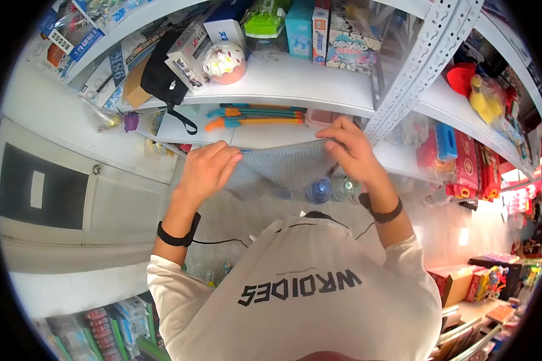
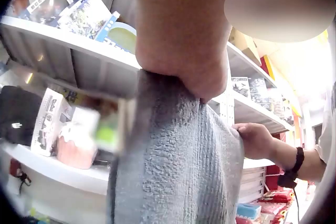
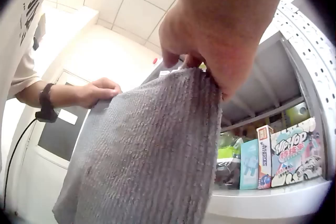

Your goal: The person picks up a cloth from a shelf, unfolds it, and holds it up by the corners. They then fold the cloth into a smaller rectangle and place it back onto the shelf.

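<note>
A grey ribbed cloth (image 1: 283, 168) hangs stretched between both hands in front of the shelf. My left hand (image 1: 206, 168) pinches its left top corner, thumb against the curled fingers. At the opposite corner my right hand (image 1: 350, 150) pinches the top edge between thumb and fingers. In the left wrist view the cloth (image 2: 173, 155) drops down from the left hand (image 2: 184, 77), with the right hand (image 2: 257, 141) farther off at the other end. The right wrist view shows the ribbed face of the cloth (image 3: 142, 150) below the right hand (image 3: 210, 50).
Ahead, a white shelf (image 1: 283, 84) carries boxes, a black pouch (image 1: 165, 72) and a cupcake-shaped item (image 1: 224, 62). Orange-and-teal long items (image 1: 259, 117) lie one level lower. Bottles (image 1: 320, 190) stand on the floor below the cloth. A perforated metal post (image 1: 424, 66) rises at right; a white door (image 1: 96, 186) is left.
</note>
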A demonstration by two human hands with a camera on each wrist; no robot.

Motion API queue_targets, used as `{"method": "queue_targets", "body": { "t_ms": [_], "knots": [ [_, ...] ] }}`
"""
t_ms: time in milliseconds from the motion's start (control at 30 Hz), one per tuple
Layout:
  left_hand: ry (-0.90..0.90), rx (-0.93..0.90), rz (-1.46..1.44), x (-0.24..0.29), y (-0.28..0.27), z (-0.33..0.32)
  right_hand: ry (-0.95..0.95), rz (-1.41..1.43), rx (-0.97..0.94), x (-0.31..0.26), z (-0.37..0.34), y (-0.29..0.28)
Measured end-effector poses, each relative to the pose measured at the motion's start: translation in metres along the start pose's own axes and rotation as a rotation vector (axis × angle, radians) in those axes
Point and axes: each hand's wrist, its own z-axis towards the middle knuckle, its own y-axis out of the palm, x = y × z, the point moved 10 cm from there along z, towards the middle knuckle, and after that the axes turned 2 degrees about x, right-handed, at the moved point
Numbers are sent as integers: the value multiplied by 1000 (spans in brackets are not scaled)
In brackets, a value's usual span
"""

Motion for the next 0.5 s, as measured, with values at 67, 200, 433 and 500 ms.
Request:
{"method": "queue_targets", "body": {
  "t_ms": [67,200,433,500],
  "knots": [
    [-51,-21,1,-1,2,4,5,20,10,3,4,-3],
    [-74,-44,-54,3,11,17,121,92,86,28,10,-20],
    [-206,-176,-88,14,49,28,234,42,148,62,6,-40],
    [-229,-188,-65,22,57,31,140,-51,175,64,2,-46]
  ]
}}
